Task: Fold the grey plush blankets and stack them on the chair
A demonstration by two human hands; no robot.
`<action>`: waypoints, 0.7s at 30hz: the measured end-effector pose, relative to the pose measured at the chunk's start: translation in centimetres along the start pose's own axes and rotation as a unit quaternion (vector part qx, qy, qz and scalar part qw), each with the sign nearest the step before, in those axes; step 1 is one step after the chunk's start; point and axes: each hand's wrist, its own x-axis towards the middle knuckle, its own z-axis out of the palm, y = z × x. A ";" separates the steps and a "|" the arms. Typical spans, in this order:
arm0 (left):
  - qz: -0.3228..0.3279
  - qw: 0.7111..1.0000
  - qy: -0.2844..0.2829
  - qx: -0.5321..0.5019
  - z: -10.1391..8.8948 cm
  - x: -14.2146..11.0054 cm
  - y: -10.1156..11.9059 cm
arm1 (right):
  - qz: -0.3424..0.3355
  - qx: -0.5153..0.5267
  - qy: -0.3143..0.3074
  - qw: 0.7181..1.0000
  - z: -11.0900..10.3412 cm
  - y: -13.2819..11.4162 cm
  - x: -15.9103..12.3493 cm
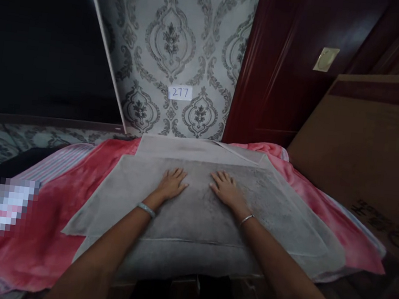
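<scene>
A grey fabric piece (pixel 191 220), thin and slightly see-through, is spread out in front of me in overlapping layers. My left hand (pixel 173 184) rests flat on it, palm down with fingers spread, a light bracelet at the wrist. To the right, my right hand (pixel 226 190) also lies flat on the fabric, fingers apart, with a silver bangle. Neither hand grips anything. Part of the fabric hangs down over the near edge. A straight seam or fold line crosses it just before that edge.
A red and pink blanket (pixel 48 209) lies beneath, over a striped cloth (pixel 59 157). A large cardboard box (pixel 372 154) leans at right beside a dark red door (pixel 284 68). Behind stands a patterned wall (pixel 171 45) with a "277" label (pixel 180 92). A dark screen (pixel 46 41) is at left.
</scene>
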 end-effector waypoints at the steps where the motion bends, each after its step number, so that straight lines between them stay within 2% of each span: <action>1: -0.006 1.000 0.010 0.004 0.5 0.2 0.0 | -0.001 -0.006 0.004 1.000 0.7 0.0 0.3; 3: -0.012 1.000 0.020 0.008 1.3 0.2 0.0 | -0.001 -0.015 0.007 1.000 1.9 0.1 0.6; 6: 0.005 1.000 -0.004 0.000 1.5 0.3 -0.8 | -0.016 -0.020 -0.001 1.000 2.9 1.3 0.9; 9: 0.017 0.999 -0.036 -0.003 0.6 1.1 -3.5 | -0.028 -0.027 -0.013 0.999 2.7 4.2 1.7; 13: -0.078 0.996 -0.043 0.004 -0.9 2.1 -9.9 | 0.023 -0.037 -0.023 0.999 2.3 10.8 3.2; 16: -0.154 0.988 0.006 -0.008 -1.5 1.6 -14.3 | 0.049 -0.046 -0.013 0.998 2.4 16.5 3.7; 18: -0.183 0.981 0.054 -0.017 -1.7 1.3 -16.2 | 0.079 -0.050 -0.002 0.996 2.5 20.1 3.6; 21: -0.210 0.973 0.099 -0.021 -1.8 2.0 -17.4 | 0.142 -0.036 0.002 0.989 2.4 24.7 2.9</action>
